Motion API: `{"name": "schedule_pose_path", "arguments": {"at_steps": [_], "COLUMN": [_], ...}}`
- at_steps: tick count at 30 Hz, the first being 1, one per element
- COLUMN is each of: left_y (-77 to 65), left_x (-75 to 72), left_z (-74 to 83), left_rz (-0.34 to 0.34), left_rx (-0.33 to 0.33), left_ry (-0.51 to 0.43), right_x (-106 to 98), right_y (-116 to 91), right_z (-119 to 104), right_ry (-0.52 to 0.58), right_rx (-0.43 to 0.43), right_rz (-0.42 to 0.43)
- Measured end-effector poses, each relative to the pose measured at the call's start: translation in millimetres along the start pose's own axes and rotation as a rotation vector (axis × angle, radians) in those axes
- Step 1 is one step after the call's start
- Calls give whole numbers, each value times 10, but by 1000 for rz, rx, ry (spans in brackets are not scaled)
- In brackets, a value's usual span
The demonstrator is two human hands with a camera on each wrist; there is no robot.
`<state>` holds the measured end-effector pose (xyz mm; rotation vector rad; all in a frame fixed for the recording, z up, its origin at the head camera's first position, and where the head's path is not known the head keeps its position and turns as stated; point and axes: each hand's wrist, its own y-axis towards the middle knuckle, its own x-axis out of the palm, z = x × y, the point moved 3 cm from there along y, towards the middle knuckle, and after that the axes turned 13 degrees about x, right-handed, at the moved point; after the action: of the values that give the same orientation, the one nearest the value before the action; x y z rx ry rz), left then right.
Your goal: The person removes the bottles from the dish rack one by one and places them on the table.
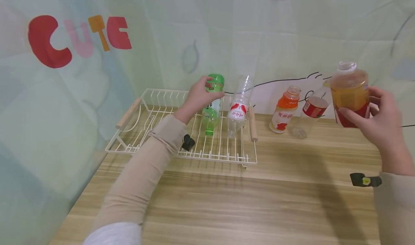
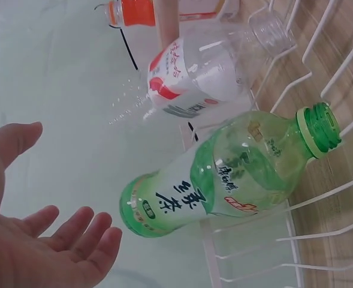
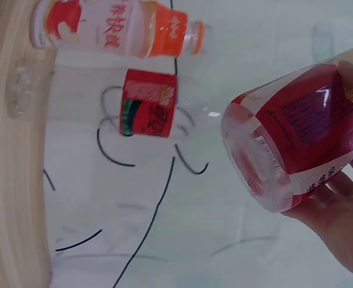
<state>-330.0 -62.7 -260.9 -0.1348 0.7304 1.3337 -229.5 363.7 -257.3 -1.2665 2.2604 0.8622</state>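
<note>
My left hand [image 1: 201, 96] is beside the upturned base of a green tea bottle [image 2: 224, 174], fingers spread and apart from it in the left wrist view. That bottle leans neck-down in a white wire dish rack [image 1: 220, 161]. Right of it, a clear bottle [image 1: 237, 113] with a red-and-white label also stands neck-down in the rack. My right hand [image 1: 384, 119] grips a clear plastic bottle [image 3: 296, 132] with a red label, raised above the table. Its uncapped mouth points up, and its lower label shows in the right wrist view.
An orange-and-white bottle [image 1: 284, 111] stands upright on the wooden table [image 1: 246, 205], right of the rack. Next to it is a clear bottle [image 3: 149, 102] with a red label. The rack has wooden handles [image 1: 253, 124]. A printed curtain [image 1: 162, 39] hangs behind and to the left.
</note>
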Motion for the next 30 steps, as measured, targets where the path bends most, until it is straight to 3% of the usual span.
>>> {"name": "schedule_pose_path", "arguments": {"at_steps": [7,17,23,30], "left_y": [57,86,127,158], "left_x": [17,105,164,214], "left_z": [-141,-304,-388,-461], "left_rz": [40,65,62,62], "left_rx": [-65,-142,-179,-217], "left_ry": [-12,-137,-109,-103], "right_x": [15,98,196,317], "right_y": [124,261,331,348], "right_z": [227,563,746,931], "right_ry": [15,8,59,133], "right_rx": [165,339,440,497], "right_rz": [14,9,-21,-102]}}
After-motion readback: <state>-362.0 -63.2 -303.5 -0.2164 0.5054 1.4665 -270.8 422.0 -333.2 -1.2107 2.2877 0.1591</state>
